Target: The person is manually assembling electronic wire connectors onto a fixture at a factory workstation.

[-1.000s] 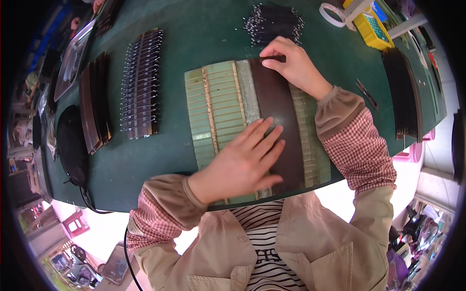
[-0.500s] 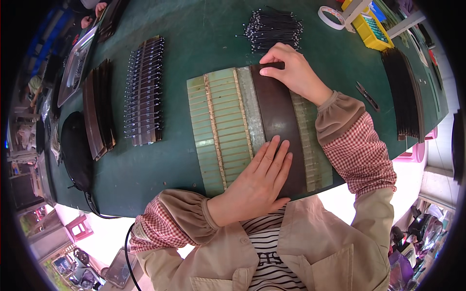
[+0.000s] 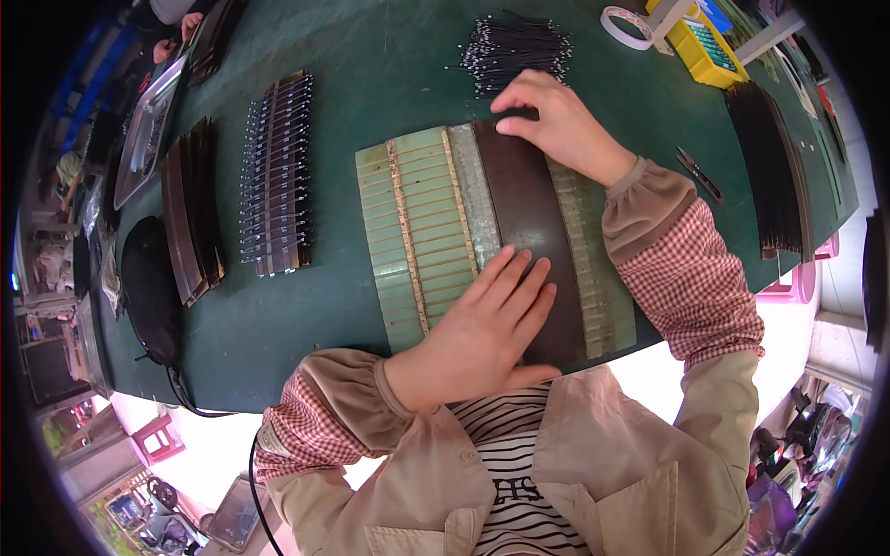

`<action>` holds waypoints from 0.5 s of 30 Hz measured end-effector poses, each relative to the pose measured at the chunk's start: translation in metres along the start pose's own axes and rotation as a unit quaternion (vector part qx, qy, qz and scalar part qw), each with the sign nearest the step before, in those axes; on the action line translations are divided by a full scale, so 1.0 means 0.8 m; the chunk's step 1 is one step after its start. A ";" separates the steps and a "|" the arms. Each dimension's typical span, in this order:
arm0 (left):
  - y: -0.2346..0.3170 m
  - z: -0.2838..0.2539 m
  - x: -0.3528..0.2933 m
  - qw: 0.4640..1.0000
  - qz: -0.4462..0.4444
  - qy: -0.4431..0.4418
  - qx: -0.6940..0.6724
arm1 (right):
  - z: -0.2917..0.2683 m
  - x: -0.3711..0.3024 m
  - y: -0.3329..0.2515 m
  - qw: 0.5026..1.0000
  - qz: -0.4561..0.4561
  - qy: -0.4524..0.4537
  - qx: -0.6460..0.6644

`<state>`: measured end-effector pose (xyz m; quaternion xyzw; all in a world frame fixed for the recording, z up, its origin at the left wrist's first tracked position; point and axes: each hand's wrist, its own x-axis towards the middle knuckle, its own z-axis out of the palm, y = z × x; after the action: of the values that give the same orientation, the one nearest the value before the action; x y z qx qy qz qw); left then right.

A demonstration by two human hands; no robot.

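A dark brown strip (image 3: 528,204) lies lengthwise on a pale green ribbed board (image 3: 431,222), which has two speckled lines and a greyish band along it. My left hand (image 3: 491,320) rests flat on the strip's near part, fingers stretched out and slightly spread. At the strip's far end is my right hand (image 3: 565,125). Its thumb lies over the end and its curled fingers reach around the far edge; the strip's dark end shows between them.
A pile of short black cords (image 3: 514,56) lies beyond the board. To the left are a strip lined with cords (image 3: 278,176), stacked brown strips (image 3: 192,213) and a black pouch (image 3: 150,287). Rightward are small snips (image 3: 700,176), tape (image 3: 626,28), a yellow bin (image 3: 709,56) and hanging black cords (image 3: 768,176).
My left hand has slid slightly up and left along the strip. My right hand has shifted a little toward the far side at the strip's end. The view has moved slightly.
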<state>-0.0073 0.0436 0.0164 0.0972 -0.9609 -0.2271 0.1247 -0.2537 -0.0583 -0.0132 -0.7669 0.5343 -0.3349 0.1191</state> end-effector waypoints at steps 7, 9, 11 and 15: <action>-0.022 0.011 -0.001 0.990 0.029 0.114 -0.080 | -0.027 0.020 0.035 0.987 -0.030 0.045 -0.152; -0.026 0.013 -0.003 0.985 0.029 0.137 -0.102 | -0.027 0.026 0.043 0.985 -0.026 0.035 -0.165; -0.027 0.012 -0.006 0.973 0.029 0.169 -0.157 | -0.024 0.031 0.043 0.980 -0.041 0.025 -0.192; -0.034 0.005 -0.006 0.961 0.009 0.194 -0.199 | -0.019 0.041 0.051 0.971 -0.070 0.003 -0.227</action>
<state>-0.0007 0.0226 -0.0006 0.1038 -0.8547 -0.3890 0.3277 -0.2873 -0.1014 -0.0114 -0.8083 0.5416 -0.2152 -0.0834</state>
